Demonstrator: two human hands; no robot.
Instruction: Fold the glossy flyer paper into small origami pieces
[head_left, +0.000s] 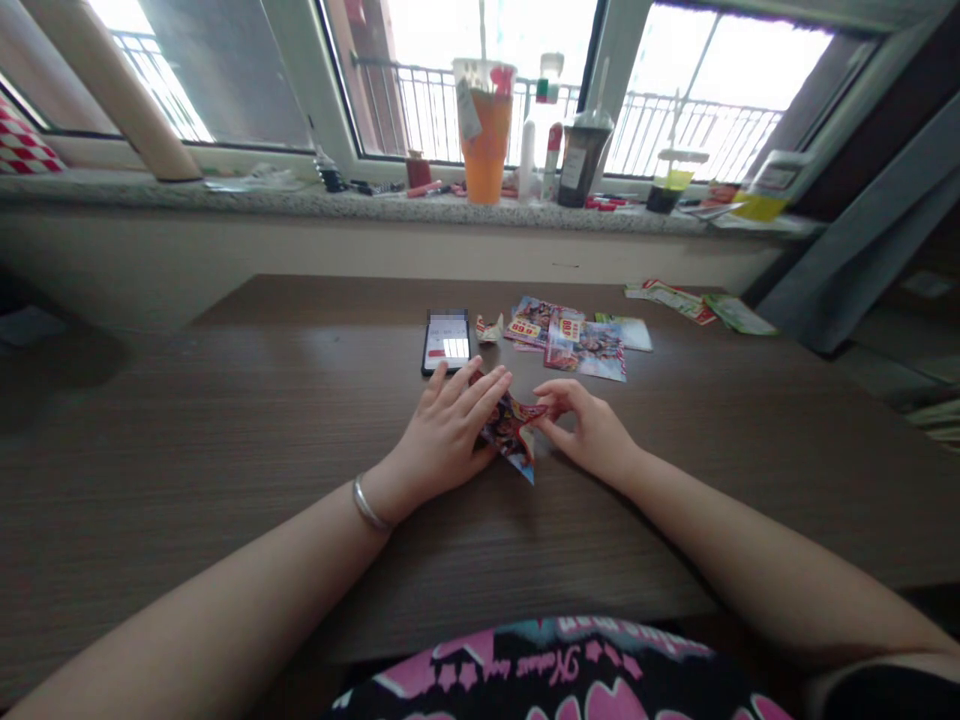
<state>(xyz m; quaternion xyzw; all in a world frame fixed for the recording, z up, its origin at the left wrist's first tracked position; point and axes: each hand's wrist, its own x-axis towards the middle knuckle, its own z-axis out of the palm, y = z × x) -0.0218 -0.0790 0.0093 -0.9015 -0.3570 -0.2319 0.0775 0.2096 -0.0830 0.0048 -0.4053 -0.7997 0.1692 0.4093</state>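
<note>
A folded piece of colourful printed paper (514, 435) lies on the brown wooden table (225, 420) between my hands. My left hand (446, 435), with a silver bangle on its wrist, lies flat with fingers stretched out, pressing the paper's left part down. My right hand (589, 425) pinches the paper's right edge between thumb and fingertips. Part of the paper is hidden under my left fingers.
A phone (446, 342) with a lit screen lies just beyond my hands. Several printed flyers (577, 338) and a small folded scrap (489, 328) lie to its right, with more leaflets (686, 302) further right. Drink cups (486, 140) and bottles stand on the windowsill (225, 197).
</note>
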